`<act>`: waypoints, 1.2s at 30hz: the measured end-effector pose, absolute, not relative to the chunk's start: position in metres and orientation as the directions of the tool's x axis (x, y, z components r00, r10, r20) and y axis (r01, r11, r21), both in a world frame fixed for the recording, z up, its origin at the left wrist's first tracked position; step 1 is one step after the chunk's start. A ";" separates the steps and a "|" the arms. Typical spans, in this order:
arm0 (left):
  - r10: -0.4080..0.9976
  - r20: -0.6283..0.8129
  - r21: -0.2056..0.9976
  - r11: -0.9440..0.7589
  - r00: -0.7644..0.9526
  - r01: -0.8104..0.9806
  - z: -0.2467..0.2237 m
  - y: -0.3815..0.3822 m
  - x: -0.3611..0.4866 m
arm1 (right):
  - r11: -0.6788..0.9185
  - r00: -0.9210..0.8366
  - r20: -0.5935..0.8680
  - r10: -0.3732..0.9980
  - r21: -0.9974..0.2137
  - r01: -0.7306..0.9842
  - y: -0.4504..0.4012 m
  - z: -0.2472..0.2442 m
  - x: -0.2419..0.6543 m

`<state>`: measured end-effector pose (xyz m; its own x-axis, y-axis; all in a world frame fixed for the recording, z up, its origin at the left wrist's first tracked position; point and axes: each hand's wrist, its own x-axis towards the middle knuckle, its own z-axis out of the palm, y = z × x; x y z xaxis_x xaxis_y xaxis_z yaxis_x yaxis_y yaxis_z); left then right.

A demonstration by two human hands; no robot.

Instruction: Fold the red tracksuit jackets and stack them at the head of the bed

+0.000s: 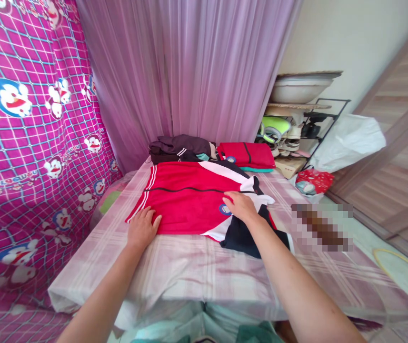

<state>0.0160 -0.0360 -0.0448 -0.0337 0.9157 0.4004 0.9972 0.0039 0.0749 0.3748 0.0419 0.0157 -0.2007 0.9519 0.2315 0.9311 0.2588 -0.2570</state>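
Note:
A red jacket [185, 209] with white and black shoulders lies flat on the plaid-covered table [175, 267], its striped hem to the left and its collar to the right. Near the hem's front corner, my left hand [144, 227] rests on the cloth with its fingers apart. My right hand [241, 206] lies on the chest part beside a round blue badge [225, 209], its fingers spread loosely. A black sleeve [248, 236] extends under my right forearm toward the table's front right.
Behind the jacket lie dark folded clothes [180, 147] and a folded red garment [248, 155]. A shoe rack [320, 138] and a white bag [353, 140] stand at the right. A patterned pink curtain [46, 157] hangs on the left.

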 end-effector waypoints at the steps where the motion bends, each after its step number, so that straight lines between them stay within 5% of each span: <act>1: 0.914 0.405 0.070 0.009 -0.037 0.997 -0.045 -0.036 0.016 | 0.279 -0.212 0.258 0.942 -0.257 0.925 0.048 0.012 0.370; 8: 0.910 0.412 0.057 0.031 -0.052 0.998 -0.046 -0.038 0.015 | 0.207 -0.238 -0.089 0.967 -0.270 0.940 0.073 -0.035 0.369; 15: 0.913 0.407 0.087 -0.070 0.029 0.994 -0.033 -0.018 0.035 | 0.161 -0.200 -0.133 0.971 -0.262 0.952 0.068 -0.039 0.393; 20: 0.943 0.272 0.098 -0.227 0.194 0.969 -0.021 0.029 0.088 | 0.133 -0.177 -0.164 0.971 -0.249 0.959 0.059 -0.030 0.388; 25: 0.988 0.099 0.136 -0.128 0.115 0.982 -0.026 0.053 0.116 | 0.107 -0.156 -0.161 0.975 -0.277 0.955 0.053 -0.023 0.383; 36: 0.993 0.107 0.011 -0.043 0.041 0.999 -0.033 0.048 0.045 | 0.091 -0.134 -0.246 0.960 -0.180 0.980 0.046 -0.011 0.381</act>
